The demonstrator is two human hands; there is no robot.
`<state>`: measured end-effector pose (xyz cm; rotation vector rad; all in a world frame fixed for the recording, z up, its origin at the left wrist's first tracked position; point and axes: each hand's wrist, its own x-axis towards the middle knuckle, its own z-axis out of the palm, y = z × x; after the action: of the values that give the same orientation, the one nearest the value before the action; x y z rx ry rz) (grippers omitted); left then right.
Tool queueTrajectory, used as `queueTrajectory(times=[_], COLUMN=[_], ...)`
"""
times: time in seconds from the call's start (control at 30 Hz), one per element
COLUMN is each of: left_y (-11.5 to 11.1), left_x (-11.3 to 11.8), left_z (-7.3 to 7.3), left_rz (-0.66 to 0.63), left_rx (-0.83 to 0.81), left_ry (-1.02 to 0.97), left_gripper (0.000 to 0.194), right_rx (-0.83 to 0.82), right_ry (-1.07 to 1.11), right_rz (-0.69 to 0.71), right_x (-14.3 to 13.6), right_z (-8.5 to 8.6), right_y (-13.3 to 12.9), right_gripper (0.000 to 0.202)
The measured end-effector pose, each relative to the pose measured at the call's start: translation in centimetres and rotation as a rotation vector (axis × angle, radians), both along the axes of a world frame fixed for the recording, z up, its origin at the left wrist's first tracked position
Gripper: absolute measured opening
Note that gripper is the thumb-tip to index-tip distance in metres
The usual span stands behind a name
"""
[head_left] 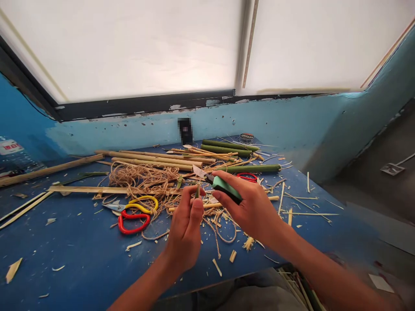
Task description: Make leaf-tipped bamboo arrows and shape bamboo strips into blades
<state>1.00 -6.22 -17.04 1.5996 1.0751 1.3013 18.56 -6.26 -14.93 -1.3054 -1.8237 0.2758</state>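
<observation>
My right hand (pixel 248 205) is wrapped round the green and black handle of a utility knife (pixel 225 186), its blade pointing up and left. Beside it, my left hand (pixel 187 229) pinches a small thin greenish bamboo piece (pixel 197 191) between thumb and fingers. The blade is above this piece and apart from it. Behind the hands lies a tangle of brown twine (pixel 145 175). Scissors with red and yellow handles (pixel 134 216) rest left of my left hand.
Bamboo poles (pixel 155 162) and green bamboo tubes (pixel 227 150) lie at the back of the blue table (pixel 90 255). Shavings are scattered around. A plastic bottle (pixel 16 153) is at far left, a small dark object (pixel 186 131) against the wall.
</observation>
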Motion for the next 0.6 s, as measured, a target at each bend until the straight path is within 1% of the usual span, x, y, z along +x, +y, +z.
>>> queueTrajectory(times=[0.07, 0.13, 0.23, 0.3, 0.43, 0.5, 0.6], left_y=[0.1, 0.2, 0.0, -0.2, -0.3, -0.2, -0.1], left_x=[-0.1, -0.1, -0.1, -0.2, -0.5, -0.6, -0.4], left_z=[0.0, -0.1, -0.1, -0.2, -0.1, 0.1, 0.4], left_rz=[-0.082, -0.133, -0.121, -0.111, -0.19, -0.191, -0.169], left_rx=[-0.04, -0.064, -0.065, -0.018, 0.125, 0.129, 0.085], left_ry=[-0.032, -0.063, -0.046, 0.006, 0.13, 0.148, 0.152], left_gripper=[0.032, 0.028, 0.027, 0.029, 0.027, 0.026, 0.026], right_rx=[0.001, 0.038, 0.124, 0.154, 0.163, 0.184, 0.234], right_ry=[0.039, 0.042, -0.02, -0.087, -0.223, -0.266, -0.309], right_rz=[0.052, 0.12, 0.207, 0.237, 0.274, 0.303, 0.32], right_x=[0.7, 1.2, 1.7, 2.0, 2.8, 3.0, 3.2], right_z=[0.0, 0.0, -0.1, 0.0, -0.1, -0.2, -0.4], right_y=[-0.2, -0.4, -0.7, -0.6, 0.0, 0.1, 0.2], right_gripper=[0.04, 0.04, 0.043, 0.044, 0.045, 0.045, 0.045])
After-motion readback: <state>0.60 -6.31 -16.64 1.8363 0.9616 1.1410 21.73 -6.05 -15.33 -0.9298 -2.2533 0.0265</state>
